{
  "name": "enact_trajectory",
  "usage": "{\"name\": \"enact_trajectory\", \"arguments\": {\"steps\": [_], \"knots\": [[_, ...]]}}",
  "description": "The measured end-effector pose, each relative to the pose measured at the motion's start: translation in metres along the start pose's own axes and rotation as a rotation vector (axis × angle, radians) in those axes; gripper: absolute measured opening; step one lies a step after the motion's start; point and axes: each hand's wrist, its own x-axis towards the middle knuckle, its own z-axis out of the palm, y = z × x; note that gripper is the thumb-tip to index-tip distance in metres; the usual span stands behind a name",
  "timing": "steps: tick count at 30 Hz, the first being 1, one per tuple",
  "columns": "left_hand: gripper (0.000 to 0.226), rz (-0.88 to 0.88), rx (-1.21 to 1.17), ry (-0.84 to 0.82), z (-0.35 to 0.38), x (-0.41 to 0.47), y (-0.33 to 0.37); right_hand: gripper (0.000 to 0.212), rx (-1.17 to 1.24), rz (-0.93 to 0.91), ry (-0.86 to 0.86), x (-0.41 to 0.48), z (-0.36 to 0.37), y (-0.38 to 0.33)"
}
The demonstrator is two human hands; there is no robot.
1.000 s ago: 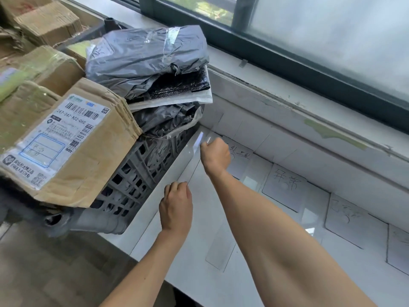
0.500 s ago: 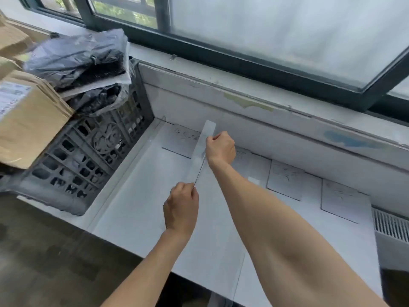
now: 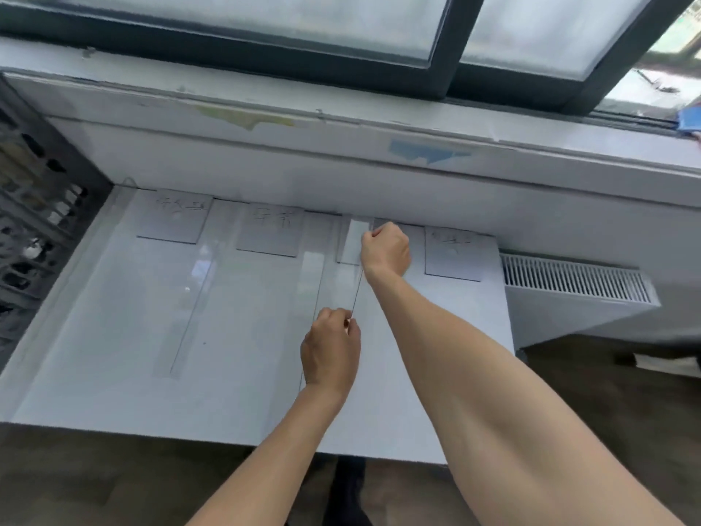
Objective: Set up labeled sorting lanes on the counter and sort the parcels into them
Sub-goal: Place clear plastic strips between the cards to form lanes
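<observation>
We pinch a clear tape strip [image 3: 355, 282] stretched between left hand [image 3: 330, 351] and right hand [image 3: 385, 248], over the white counter [image 3: 113, 354] with its handwritten labels [image 3: 172, 218].

I see left hand [image 3: 330, 347] and right hand [image 3: 385, 250] each pinching one end of a strip [image 3: 352, 241] over the bench [image 3: 113, 336] | labels [image 3: 172, 218] line its back edge | crate [image 3: 34, 206] at far left

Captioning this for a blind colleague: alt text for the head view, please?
Both hands stretch a clear tape strip over a white counter, right hand far, left hand near. Handwritten paper labels line its back edge.
</observation>
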Motion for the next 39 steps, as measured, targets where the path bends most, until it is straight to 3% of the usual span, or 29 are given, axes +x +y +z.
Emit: {"name": "enact_trajectory", "arguments": {"steps": [9,19,39], "knots": [[0.022,-0.038,-0.007,-0.196,0.079,-0.006,0.049,0.023,-0.023,0.116,0.066,0.047,-0.035,0.075],[0.019,-0.001,0.088,-0.326,0.132,-0.001,0.056,0.022,-0.084,0.16,-0.034,0.078,-0.029,0.113],[0.02,-0.057,0.095,-0.342,0.159,0.007,0.057,0.022,-0.093,0.109,-0.058,0.095,-0.013,0.133]]}}
